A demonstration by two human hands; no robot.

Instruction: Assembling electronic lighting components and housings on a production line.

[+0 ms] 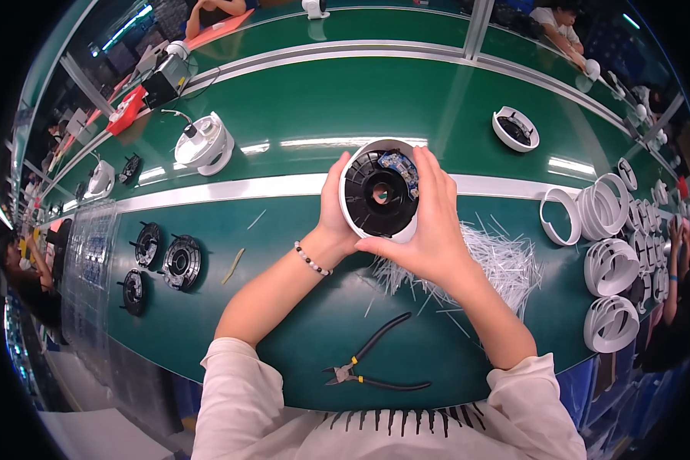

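Between both hands I hold up a round white housing (348, 217) with a black plastic disc (364, 201) inside it. A blue circuit board (399, 170) shows at the disc's upper right, and a hole sits at its middle. My left hand (333, 207) grips the housing's left side, its fingers mostly behind it. Wrapped round the right side is my right hand (435, 222), its thumb along the lower rim. Open-jawed diagonal cutters (345, 373) with dark handles lie on the green table below my hands. A heap of cut white plastic strips (494, 264) lies beneath my right forearm.
Several black round parts (182, 262) lie at left beside clear plastic trays (88, 257). White rings (612, 267) stand stacked at right. A raised ledge beyond carries a white camera-like unit (205, 144) and another white housing (516, 129). Other people work around the line.
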